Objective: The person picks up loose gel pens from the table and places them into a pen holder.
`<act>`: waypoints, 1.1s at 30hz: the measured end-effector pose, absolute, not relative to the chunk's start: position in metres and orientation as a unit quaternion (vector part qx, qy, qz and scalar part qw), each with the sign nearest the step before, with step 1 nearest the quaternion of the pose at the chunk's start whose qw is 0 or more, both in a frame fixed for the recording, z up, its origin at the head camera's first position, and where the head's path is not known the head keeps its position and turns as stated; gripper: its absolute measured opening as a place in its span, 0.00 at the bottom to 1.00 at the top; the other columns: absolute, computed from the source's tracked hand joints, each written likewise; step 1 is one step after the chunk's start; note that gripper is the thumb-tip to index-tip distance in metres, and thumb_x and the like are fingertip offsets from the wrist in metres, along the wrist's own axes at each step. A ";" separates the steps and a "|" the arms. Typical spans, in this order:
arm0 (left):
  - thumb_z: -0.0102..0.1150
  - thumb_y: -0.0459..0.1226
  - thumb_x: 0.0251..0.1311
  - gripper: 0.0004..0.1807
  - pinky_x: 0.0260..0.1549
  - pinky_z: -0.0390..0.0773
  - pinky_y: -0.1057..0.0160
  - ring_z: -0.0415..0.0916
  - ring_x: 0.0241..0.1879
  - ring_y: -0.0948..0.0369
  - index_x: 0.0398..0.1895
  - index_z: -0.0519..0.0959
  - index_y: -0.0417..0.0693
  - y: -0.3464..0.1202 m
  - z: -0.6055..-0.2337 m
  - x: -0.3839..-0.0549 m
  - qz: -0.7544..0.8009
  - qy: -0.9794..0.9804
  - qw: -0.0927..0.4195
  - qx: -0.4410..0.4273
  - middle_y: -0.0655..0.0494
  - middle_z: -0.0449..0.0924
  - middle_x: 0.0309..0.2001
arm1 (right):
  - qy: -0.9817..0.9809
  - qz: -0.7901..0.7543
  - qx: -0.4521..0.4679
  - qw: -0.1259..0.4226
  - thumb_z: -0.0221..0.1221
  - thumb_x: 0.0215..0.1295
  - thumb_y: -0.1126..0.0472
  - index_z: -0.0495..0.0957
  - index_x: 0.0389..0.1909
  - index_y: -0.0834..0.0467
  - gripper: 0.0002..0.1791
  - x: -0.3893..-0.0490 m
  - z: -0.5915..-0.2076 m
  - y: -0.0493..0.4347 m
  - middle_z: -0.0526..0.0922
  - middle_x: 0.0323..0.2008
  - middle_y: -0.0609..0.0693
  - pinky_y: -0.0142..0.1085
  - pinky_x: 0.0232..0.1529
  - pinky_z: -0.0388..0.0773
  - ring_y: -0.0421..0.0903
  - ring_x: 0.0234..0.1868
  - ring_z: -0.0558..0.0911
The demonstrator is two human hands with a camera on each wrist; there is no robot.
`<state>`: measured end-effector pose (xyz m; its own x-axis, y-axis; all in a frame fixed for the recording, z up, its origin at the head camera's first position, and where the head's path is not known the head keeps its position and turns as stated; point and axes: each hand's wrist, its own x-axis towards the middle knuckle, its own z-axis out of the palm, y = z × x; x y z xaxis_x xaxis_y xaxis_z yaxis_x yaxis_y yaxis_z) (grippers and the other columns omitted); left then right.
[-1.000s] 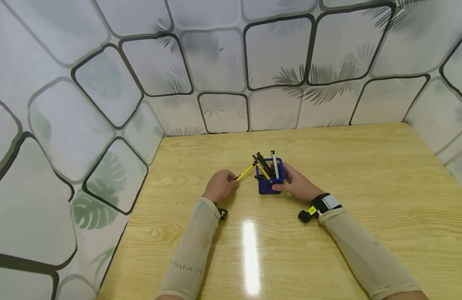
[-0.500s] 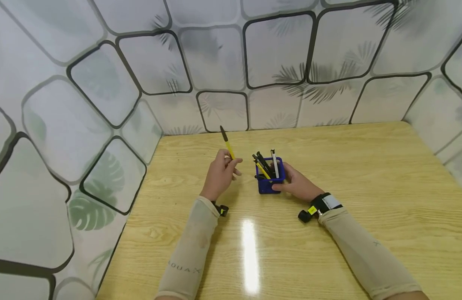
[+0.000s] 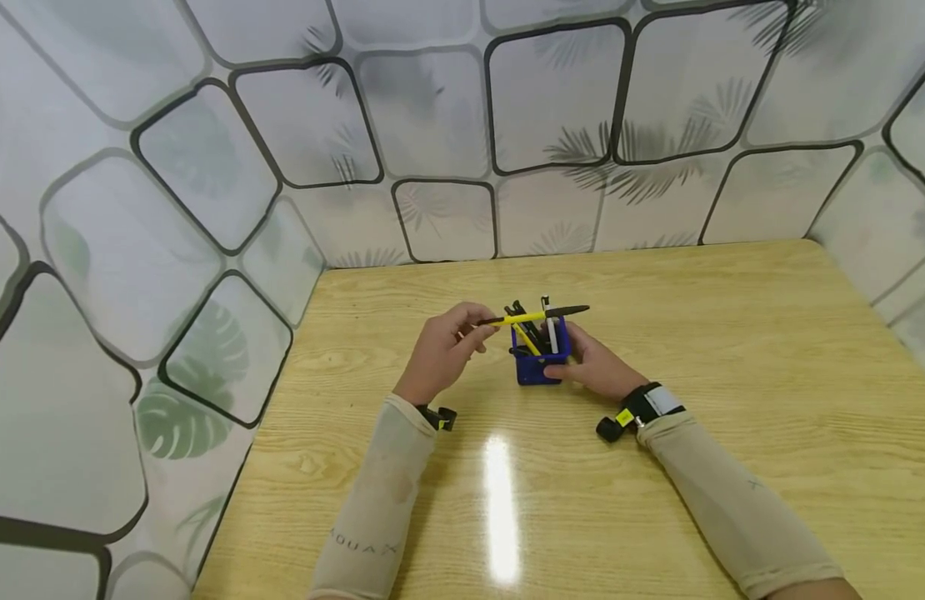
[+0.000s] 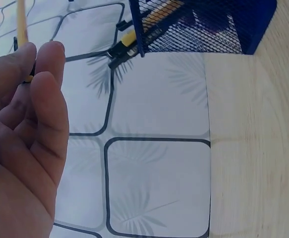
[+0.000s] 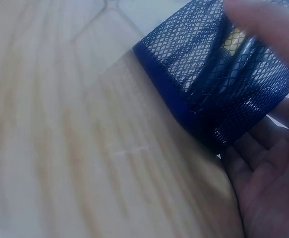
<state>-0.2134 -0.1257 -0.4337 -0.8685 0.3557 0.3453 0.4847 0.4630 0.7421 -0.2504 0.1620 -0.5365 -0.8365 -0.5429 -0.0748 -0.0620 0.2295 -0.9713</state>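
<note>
My left hand (image 3: 449,348) pinches one end of a yellow pen (image 3: 524,318) with a dark grip. In the head view the pen lies nearly level, its dark end pointing right across the top of a blue mesh pen holder (image 3: 539,372). Thumb and fingertips meet on the pen in the left wrist view. My right hand (image 3: 599,365) holds the pen holder from its right side, thumb in front, as the right wrist view (image 5: 263,163) confirms. Inside the holder stand several black pens (image 3: 536,335), a yellow pen and a white pen (image 3: 552,337).
The holder stands on a light wooden table (image 3: 657,317). Behind it and on the left rises a patterned wall (image 3: 432,125). Each wrist wears a strapped camera, such as the right one (image 3: 612,428).
The left hand has lifted the yellow pen from beside the holder, turned it upright to the left, then swung it level to the right over the holder. The right hand has stayed.
</note>
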 end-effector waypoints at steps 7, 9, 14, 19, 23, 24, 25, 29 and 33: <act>0.61 0.44 0.74 0.11 0.31 0.82 0.63 0.79 0.32 0.69 0.53 0.86 0.57 -0.132 -0.437 -0.216 -0.425 -0.863 0.091 -0.256 0.66 0.85 0.41 | 0.755 -0.588 -0.205 0.204 0.70 0.68 0.55 0.51 0.81 0.50 0.48 -0.251 -0.536 0.163 0.63 0.76 0.56 0.58 0.76 0.56 0.57 0.78 0.60; 0.62 0.43 0.73 0.11 0.34 0.83 0.64 0.79 0.34 0.69 0.53 0.86 0.57 -0.132 -0.438 -0.216 -0.421 -0.865 0.094 -0.257 0.65 0.86 0.44 | 0.750 -0.594 -0.207 0.204 0.70 0.68 0.55 0.51 0.81 0.50 0.48 -0.251 -0.536 0.163 0.62 0.77 0.55 0.58 0.76 0.55 0.57 0.79 0.59; 0.61 0.43 0.74 0.11 0.34 0.82 0.64 0.78 0.34 0.69 0.53 0.86 0.56 -0.133 -0.438 -0.217 -0.421 -0.864 0.101 -0.258 0.64 0.85 0.45 | 0.753 -0.589 -0.210 0.202 0.70 0.68 0.55 0.52 0.80 0.50 0.47 -0.251 -0.535 0.162 0.62 0.77 0.55 0.58 0.76 0.56 0.58 0.79 0.59; 0.60 0.42 0.75 0.10 0.32 0.81 0.64 0.77 0.35 0.67 0.53 0.85 0.55 -0.135 -0.438 -0.217 -0.433 -0.856 0.113 -0.260 0.63 0.83 0.44 | 0.753 -0.589 -0.213 0.202 0.69 0.68 0.57 0.53 0.80 0.50 0.46 -0.250 -0.536 0.163 0.61 0.78 0.56 0.58 0.77 0.55 0.58 0.79 0.58; 0.60 0.41 0.75 0.10 0.32 0.82 0.63 0.77 0.35 0.66 0.53 0.85 0.55 -0.136 -0.438 -0.216 -0.438 -0.851 0.117 -0.265 0.63 0.83 0.44 | 0.751 -0.591 -0.215 0.202 0.69 0.69 0.58 0.51 0.81 0.51 0.48 -0.250 -0.536 0.164 0.60 0.79 0.57 0.57 0.77 0.54 0.59 0.79 0.58; 0.60 0.41 0.75 0.10 0.33 0.82 0.63 0.77 0.35 0.66 0.54 0.85 0.55 -0.136 -0.437 -0.216 -0.438 -0.851 0.116 -0.265 0.63 0.83 0.45 | 0.750 -0.591 -0.215 0.202 0.69 0.69 0.58 0.50 0.82 0.51 0.48 -0.250 -0.536 0.164 0.59 0.79 0.57 0.57 0.77 0.54 0.59 0.80 0.58; 0.60 0.42 0.75 0.10 0.33 0.82 0.63 0.77 0.35 0.66 0.54 0.84 0.55 -0.136 -0.437 -0.216 -0.439 -0.851 0.116 -0.264 0.63 0.83 0.45 | 0.750 -0.591 -0.216 0.202 0.69 0.69 0.58 0.50 0.82 0.51 0.48 -0.250 -0.536 0.163 0.59 0.79 0.57 0.57 0.77 0.54 0.59 0.80 0.57; 0.60 0.42 0.75 0.13 0.33 0.82 0.62 0.78 0.36 0.66 0.57 0.82 0.53 -0.135 -0.436 -0.214 -0.443 -0.853 0.109 -0.254 0.62 0.83 0.46 | 0.750 -0.592 -0.216 0.202 0.69 0.68 0.57 0.50 0.82 0.50 0.48 -0.250 -0.534 0.164 0.60 0.79 0.56 0.57 0.77 0.55 0.58 0.79 0.58; 0.61 0.43 0.74 0.12 0.33 0.81 0.61 0.78 0.36 0.66 0.56 0.79 0.52 -0.134 -0.434 -0.212 -0.445 -0.855 0.110 -0.242 0.61 0.82 0.43 | 0.751 -0.590 -0.218 0.200 0.69 0.69 0.57 0.50 0.82 0.51 0.48 -0.251 -0.536 0.164 0.60 0.79 0.57 0.58 0.77 0.55 0.59 0.79 0.58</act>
<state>-0.2118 -0.1342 -0.4345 -0.8584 0.3174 0.4031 0.5123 0.4871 0.7073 -0.2506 0.1636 -0.5364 -0.8250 -0.5633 -0.0441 -0.0909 0.2094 -0.9736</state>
